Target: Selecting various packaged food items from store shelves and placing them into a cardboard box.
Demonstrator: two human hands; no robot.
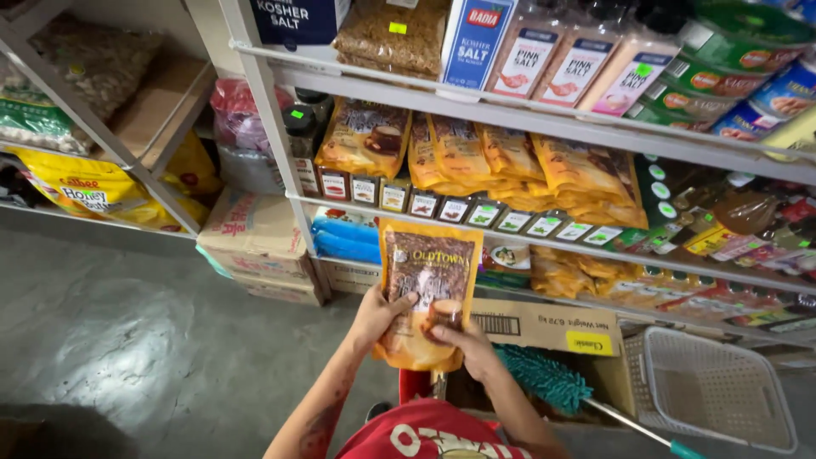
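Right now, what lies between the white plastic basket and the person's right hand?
In the head view, a teal fluffy duster lies between the white basket and the right hand, its handle running toward the basket, with a cardboard box just behind it.

Bare forearms and a red printed top, as seen by an onlooker beside the shelving.

The left hand [374, 319] and right hand [466, 340] are uncovered, with no gloves, rings or watch discernible. Both forearms are bare to the elbow, no sleeve reaching them; the left forearm [327, 408] carries dark tattoo-like markings along its length. The red top [425, 435] shows at the lower edge, bearing large white lettering across the chest, only partly in view.
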